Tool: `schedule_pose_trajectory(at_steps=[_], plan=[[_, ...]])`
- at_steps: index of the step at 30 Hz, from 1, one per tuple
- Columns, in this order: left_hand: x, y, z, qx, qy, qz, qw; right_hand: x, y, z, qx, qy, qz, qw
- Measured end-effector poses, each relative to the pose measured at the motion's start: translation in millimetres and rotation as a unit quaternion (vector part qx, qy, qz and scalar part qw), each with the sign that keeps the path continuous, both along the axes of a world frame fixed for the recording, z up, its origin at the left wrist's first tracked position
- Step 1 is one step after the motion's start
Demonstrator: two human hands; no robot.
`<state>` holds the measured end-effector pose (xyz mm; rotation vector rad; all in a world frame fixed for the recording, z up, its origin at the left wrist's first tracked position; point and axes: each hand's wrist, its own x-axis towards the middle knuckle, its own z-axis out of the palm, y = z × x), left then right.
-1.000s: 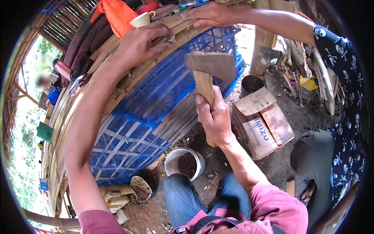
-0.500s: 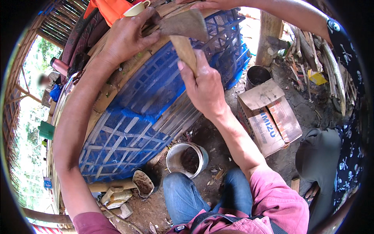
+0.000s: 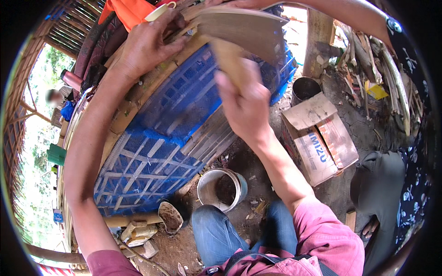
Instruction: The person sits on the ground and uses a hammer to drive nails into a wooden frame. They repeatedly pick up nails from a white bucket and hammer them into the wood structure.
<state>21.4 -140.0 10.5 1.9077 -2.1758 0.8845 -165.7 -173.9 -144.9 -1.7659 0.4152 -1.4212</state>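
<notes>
My right hand [image 3: 246,99] is wrapped around the wooden handle of a hatchet [image 3: 246,34]; both are smeared by motion. The broad metal head is raised over the edge of a wood and bamboo platform [image 3: 124,106], to the right of my left hand. My left hand [image 3: 149,46] rests at that edge with its fingers bent and thumb pointing right; whatever it grips is hidden. A small shiny spot [image 3: 189,32] shows on the wood just beyond the thumb. An orange cloth [image 3: 129,13] and a pale cup [image 3: 159,11] lie behind this hand.
Blue netting [image 3: 156,142] covers the platform's side. Below are a white bucket [image 3: 202,188], a small dirt-filled container [image 3: 170,217] and a cardboard box [image 3: 308,112]. A dark can [image 3: 306,87], a post [image 3: 317,43] and firewood [image 3: 393,83] stand right. Another person's arm [image 3: 350,14] reaches across the top.
The hatchet has swung up and to the right, away from my left hand, and its head looks larger and blurred. My left hand has stayed nearly in place.
</notes>
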Motion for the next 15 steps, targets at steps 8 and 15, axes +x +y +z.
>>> schedule_pose_trajectory(at_steps=[8, 15], plan=[[-3, 1, -3, 0.014, 0.017, 0.004, 1.0, 1, -2, -7, 0.018, -0.019, 0.016, 1.0], [-10, 0, 0, 0.019, 0.041, -0.019, 0.999, 2, -4, 0, -0.006, 0.06, 0.014, 0.998]])
